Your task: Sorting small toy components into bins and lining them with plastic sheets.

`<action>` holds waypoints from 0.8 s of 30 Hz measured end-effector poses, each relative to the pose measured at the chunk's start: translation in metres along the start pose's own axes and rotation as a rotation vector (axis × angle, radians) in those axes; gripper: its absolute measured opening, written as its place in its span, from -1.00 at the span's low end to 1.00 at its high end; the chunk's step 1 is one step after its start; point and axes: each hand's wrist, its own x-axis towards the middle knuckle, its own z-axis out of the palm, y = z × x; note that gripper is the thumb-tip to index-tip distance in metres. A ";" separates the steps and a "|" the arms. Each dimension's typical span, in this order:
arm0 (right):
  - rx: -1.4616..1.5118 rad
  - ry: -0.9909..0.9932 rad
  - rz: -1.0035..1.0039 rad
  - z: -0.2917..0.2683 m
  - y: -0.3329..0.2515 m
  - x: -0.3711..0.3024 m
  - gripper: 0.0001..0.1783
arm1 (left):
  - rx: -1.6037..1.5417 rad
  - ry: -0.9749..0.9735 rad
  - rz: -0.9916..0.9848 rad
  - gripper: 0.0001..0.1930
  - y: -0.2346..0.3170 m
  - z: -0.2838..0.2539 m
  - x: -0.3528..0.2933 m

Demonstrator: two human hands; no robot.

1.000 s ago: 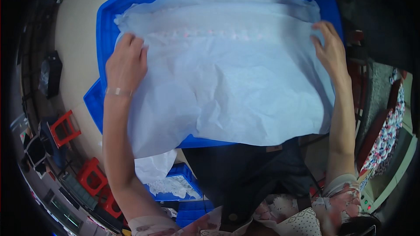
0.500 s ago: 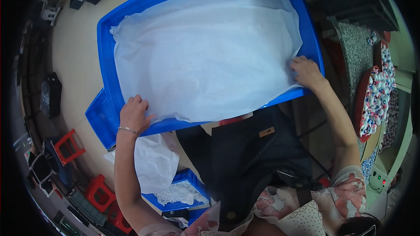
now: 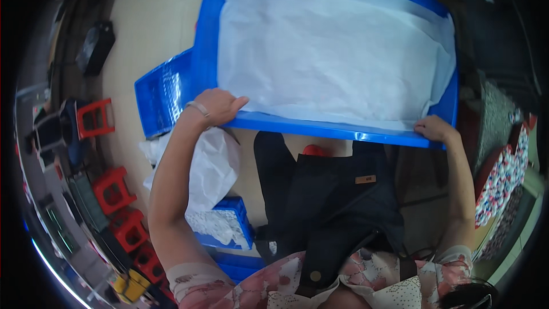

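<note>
A large blue plastic tray (image 3: 320, 127) lies in front of me, lined with a thin white sheet (image 3: 337, 51). The sheet covers the tray's bottom and runs up against its walls, with wrinkles along the edges. My left hand (image 3: 220, 107) is closed on the near rim by the left corner, its thumb laid over the inside. At the right end of that same rim, my right hand (image 3: 436, 129) grips the edge with bent fingers, close to the sheet's corner. The undersides of both grips are hidden.
Another blue bin (image 3: 166, 94) sticks out at the left beneath the tray. Below it are a crumpled white sheet (image 3: 211, 163) and a small blue bin (image 3: 240, 220) with white material. Red stools (image 3: 111, 189) stand at the left. Many small colourful pieces (image 3: 503, 186) lie at the right.
Both hands have gone from the sheet's near corners to the tray's near rim. The tray sits further right in view, turned slightly, and the sheet lies lower inside it.
</note>
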 end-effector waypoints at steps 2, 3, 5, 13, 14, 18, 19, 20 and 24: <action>-0.012 -0.006 -0.063 0.007 0.011 0.022 -0.72 | 0.024 -0.086 -0.035 -0.43 -0.018 0.019 0.024; 0.035 -0.045 0.039 0.000 -0.002 0.026 -0.75 | -0.020 -0.121 -0.079 -0.41 -0.030 0.029 0.035; -0.077 -0.040 -0.078 -0.001 0.005 0.037 -0.73 | 0.062 -0.198 -0.091 -0.39 -0.031 0.026 0.033; -0.224 1.068 -0.092 -0.115 0.099 0.169 -0.43 | 0.307 0.853 0.088 -0.68 -0.051 -0.070 0.100; -0.203 1.059 -0.042 -0.122 0.129 0.193 -0.40 | -0.016 1.062 -0.017 -0.66 -0.060 -0.070 0.147; -0.094 0.882 0.024 -0.121 0.122 0.266 -0.36 | -0.021 1.163 -0.174 -0.54 -0.091 -0.068 0.227; 0.048 0.846 0.085 -0.120 0.111 0.264 -0.36 | -0.019 1.239 -0.168 -0.49 -0.092 -0.069 0.232; 0.044 0.840 0.093 -0.116 0.114 0.269 -0.36 | -0.027 1.233 -0.162 -0.49 -0.094 -0.062 0.237; -0.824 0.653 0.235 -0.080 0.101 0.275 -0.50 | -0.008 1.163 -0.134 -0.46 -0.109 -0.031 0.255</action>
